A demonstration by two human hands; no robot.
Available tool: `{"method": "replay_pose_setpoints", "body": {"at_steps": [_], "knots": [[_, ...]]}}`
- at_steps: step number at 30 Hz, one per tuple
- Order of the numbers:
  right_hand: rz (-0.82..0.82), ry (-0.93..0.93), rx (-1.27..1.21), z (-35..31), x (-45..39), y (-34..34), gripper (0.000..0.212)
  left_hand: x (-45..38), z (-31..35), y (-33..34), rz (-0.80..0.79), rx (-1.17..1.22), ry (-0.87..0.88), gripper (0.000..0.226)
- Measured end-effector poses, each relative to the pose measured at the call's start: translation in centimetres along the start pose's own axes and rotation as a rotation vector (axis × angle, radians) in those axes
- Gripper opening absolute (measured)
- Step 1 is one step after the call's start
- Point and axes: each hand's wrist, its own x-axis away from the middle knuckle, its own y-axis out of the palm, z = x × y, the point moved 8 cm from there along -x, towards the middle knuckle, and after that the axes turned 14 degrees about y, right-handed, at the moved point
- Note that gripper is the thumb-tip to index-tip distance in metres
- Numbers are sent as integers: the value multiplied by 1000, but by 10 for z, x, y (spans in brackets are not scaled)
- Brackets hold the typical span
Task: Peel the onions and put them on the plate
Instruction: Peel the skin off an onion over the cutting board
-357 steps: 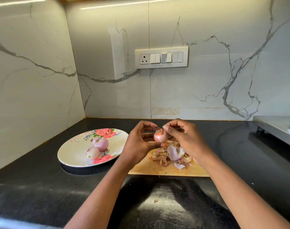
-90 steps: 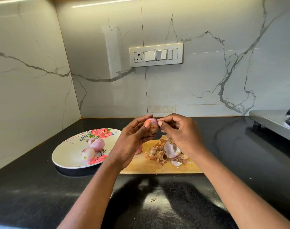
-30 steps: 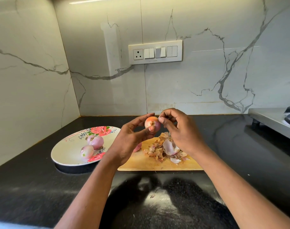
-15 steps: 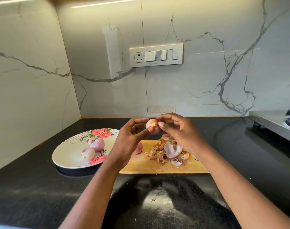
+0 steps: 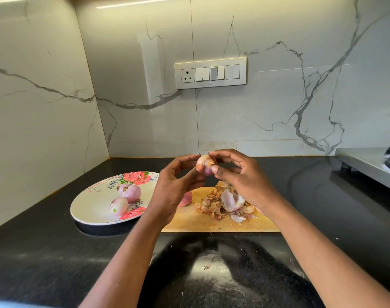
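while the left hand (image 5: pixel 175 187) cradles the onion (image 5: pixel 204 166) in its fingertips to steady it, the right hand (image 5: pixel 238 176) pinches loose skin at its top, likely so scraps fall onto the peel pile (image 5: pixel 225 203) below; the plate (image 5: pixel 89 210) waits left of both hands.

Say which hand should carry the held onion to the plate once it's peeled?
Left. The left hand already grips the onion and sits on the plate side; the right hand is over the peels, farther away.
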Motion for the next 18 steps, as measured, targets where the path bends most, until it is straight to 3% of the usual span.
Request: {"method": "replay_pose_setpoints", "body": {"at_steps": [9, 18], "knots": [[120, -95, 117, -6, 1, -8, 15, 0, 1, 4, -58, -9, 3, 54], [50, -96, 100, -12, 7, -2, 13, 0, 1, 6, -89, 66, -7, 49]]}}
